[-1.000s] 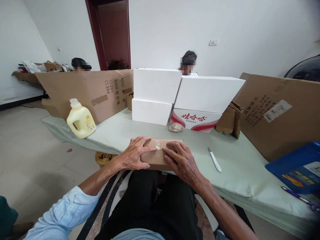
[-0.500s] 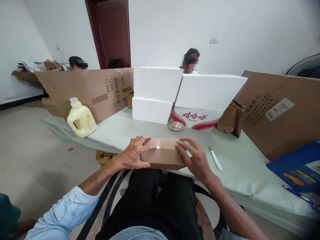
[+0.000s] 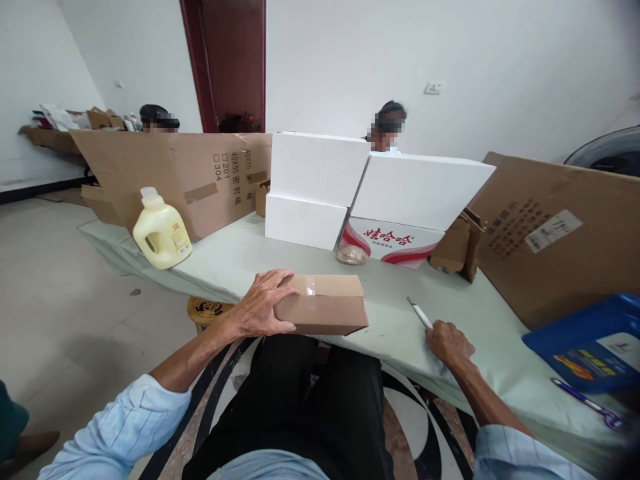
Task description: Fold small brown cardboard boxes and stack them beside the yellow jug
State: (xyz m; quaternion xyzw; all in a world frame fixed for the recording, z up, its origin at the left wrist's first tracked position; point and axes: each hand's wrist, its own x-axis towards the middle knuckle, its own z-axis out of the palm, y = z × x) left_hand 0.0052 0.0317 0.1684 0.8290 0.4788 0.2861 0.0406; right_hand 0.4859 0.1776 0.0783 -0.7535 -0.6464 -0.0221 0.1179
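Observation:
A small brown cardboard box (image 3: 330, 311) lies at the table's near edge, with a strip of clear tape (image 3: 311, 286) over its top seam. My left hand (image 3: 265, 303) grips its left end, thumb on the near side and fingers over the top. To the right, my right hand (image 3: 449, 341) is closed around the handle of a white utility knife (image 3: 419, 311). The knife's blade end points away from me, toward the far left, low over the cloth. Most of the handle is hidden under my fingers.
White boxes (image 3: 310, 170) are stacked at the back, a small clear-wrapped bundle (image 3: 353, 254) before them. A yellow detergent jug (image 3: 165, 233) stands left. Large cartons (image 3: 555, 233) flank the table. A blue jug (image 3: 590, 347) and purple pen (image 3: 583, 398) lie right. Two people sit behind.
My right hand has left the box's right end and moved right, taking hold of the utility knife on the table. My left hand keeps its grip on the box.

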